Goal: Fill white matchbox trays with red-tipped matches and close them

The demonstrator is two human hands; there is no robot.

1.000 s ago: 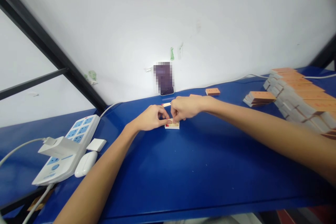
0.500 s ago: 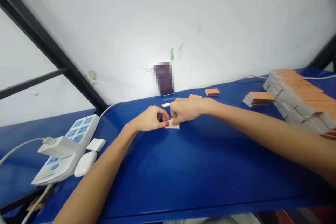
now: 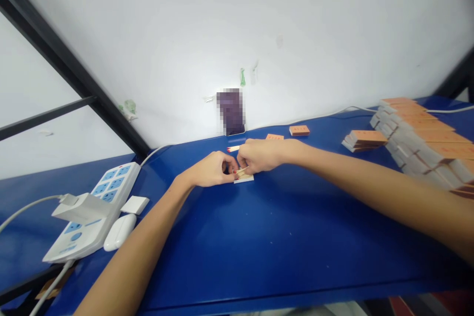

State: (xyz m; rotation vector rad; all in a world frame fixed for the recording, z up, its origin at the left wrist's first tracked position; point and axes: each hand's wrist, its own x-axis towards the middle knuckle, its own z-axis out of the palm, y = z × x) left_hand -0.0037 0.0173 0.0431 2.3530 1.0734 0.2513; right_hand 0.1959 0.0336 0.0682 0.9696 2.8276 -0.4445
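A small white matchbox tray [image 3: 244,180] lies on the blue table with red-tipped matches [image 3: 242,174] in it. My left hand [image 3: 215,169] pinches the tray's left end between thumb and fingers. Over its right part, my right hand [image 3: 259,154] is closed with its fingertips on the matches; a match or two slant up at the fingers. Just behind my right hand lie more red-headed matches [image 3: 233,149], partly hidden by it. An orange matchbox cover [image 3: 275,137] shows beyond my right wrist.
Another orange matchbox [image 3: 299,130] sits farther back. At right are a short stack of matchboxes [image 3: 365,138] and a large pile [image 3: 425,133]. A phone [image 3: 231,111] leans on the wall. At left lie a power strip [image 3: 107,192], a white earbud case [image 3: 120,232] and a white square item [image 3: 135,204].
My right fingers have lifted slightly at the tray, and some matches now slant upward. The tray is turned a little. My left hand stays at its left end.
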